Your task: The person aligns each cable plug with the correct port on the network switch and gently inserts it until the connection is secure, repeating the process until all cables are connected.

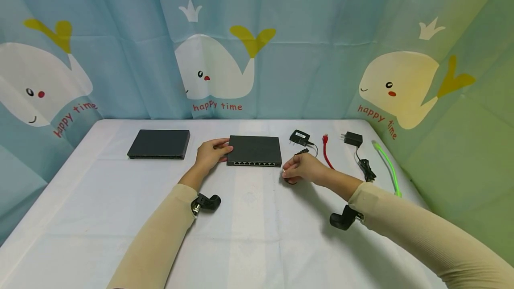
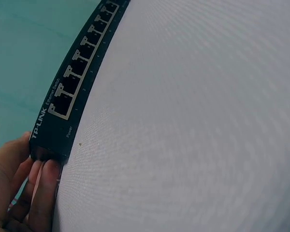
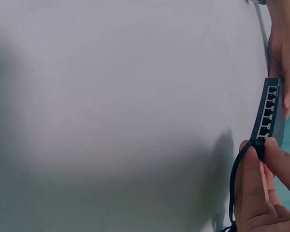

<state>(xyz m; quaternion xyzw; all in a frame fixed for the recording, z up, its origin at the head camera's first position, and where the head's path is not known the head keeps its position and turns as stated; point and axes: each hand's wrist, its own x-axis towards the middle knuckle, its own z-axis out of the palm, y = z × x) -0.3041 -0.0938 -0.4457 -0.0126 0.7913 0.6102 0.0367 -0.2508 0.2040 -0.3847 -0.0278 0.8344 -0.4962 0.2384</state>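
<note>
A black TP-LINK Ethernet switch (image 1: 254, 148) lies on the white-covered table, its row of ports facing me. At its left end, my left hand (image 1: 209, 154) grips the casing between thumb and fingers; the left wrist view shows the fingertips (image 2: 50, 170) against the end wall. Just off the switch's front right corner, my right hand (image 1: 306, 167) pinches the end of a thin black power cord (image 3: 234, 186) between thumb and fingers. The plug tip is mostly hidden by the fingers. Behind that hand lies a black power adapter (image 1: 300, 136) with a cord.
Another flat black box (image 1: 159, 143) sits at the left. To the right are a red network cable (image 1: 326, 148), a second black adapter (image 1: 353, 138) with a bundled cord (image 1: 366, 169), and a bright green cable (image 1: 388, 164). A whale-print curtain (image 1: 313, 70) hangs behind the table.
</note>
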